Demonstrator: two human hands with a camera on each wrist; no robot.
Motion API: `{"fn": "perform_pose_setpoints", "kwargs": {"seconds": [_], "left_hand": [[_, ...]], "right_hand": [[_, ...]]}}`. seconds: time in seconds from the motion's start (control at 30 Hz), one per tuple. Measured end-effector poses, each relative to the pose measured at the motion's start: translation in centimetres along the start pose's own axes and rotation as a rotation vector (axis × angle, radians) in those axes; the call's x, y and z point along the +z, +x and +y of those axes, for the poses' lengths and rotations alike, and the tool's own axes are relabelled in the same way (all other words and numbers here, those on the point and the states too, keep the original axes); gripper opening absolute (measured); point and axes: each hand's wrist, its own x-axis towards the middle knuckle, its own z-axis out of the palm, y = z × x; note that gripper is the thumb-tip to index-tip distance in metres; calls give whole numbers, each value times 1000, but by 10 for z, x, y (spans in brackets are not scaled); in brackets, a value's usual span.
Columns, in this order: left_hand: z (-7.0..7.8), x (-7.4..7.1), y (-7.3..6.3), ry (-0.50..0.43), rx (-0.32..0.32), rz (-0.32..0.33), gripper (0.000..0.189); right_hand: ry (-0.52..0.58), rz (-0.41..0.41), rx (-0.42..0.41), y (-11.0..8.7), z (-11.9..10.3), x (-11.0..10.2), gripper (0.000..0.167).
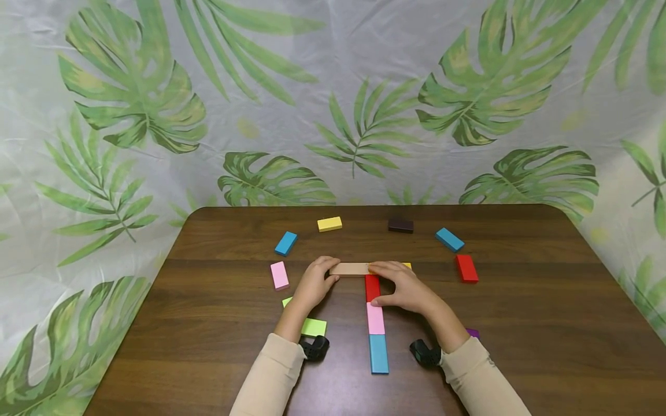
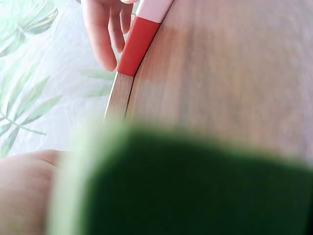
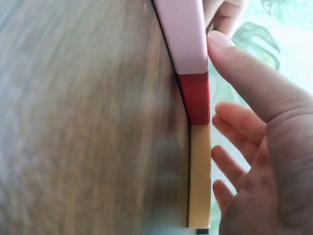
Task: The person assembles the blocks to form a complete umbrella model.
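Note:
A T of flat blocks lies on the table. Its stem has a red block [image 1: 372, 288], a pink block [image 1: 375, 318] and a blue block [image 1: 378, 353]. Across the top lie a plain wooden block [image 1: 350, 269] and a yellow block [image 1: 407, 266], mostly covered by my right hand. My left hand [image 1: 314, 284] pinches the left end of the wooden block between thumb and fingers. With fingers stretched out, my right hand [image 1: 408, 289] touches the top row near the joint. Its thumb [image 3: 244, 68] rests by the red and pink blocks.
Loose blocks lie around the T on the table [image 1: 218, 358]: yellow [image 1: 330, 224], dark [image 1: 400, 225], blue [image 1: 450, 239], red [image 1: 467, 269], another blue [image 1: 286, 243] and pink [image 1: 279, 275]. Green blocks [image 1: 314, 327] lie beside my left forearm, and a purple block [image 1: 472, 333] is partly hidden by my right.

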Motion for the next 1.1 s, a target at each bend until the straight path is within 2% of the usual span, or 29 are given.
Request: {"fn": "perform_pose_setpoints", "kwargs": {"seconds": [0.2, 0.37, 0.6, 0.77, 0.9, 1.1], "left_hand": [[0, -1, 0, -2, 8, -2, 36], [2, -6, -2, -22, -14, -4, 42], [6, -26, -9, -101, -21, 100, 46], [2, -42, -18, -106, -20, 163, 50], [-5, -55, -27, -100, -64, 176, 55], [-21, -68, -38, -92, -145, 160, 64]], "right_hand": [[-16, -18, 13, 0, 0, 1, 72], [-2, -21, 27, 0, -1, 0, 71], [-4, -18, 39, 0, 0, 2, 72], [1, -16, 37, -1, 1, 2, 72], [-2, -9, 29, -1, 0, 1, 73], [-7, -15, 24, -1, -1, 1, 73]]}}
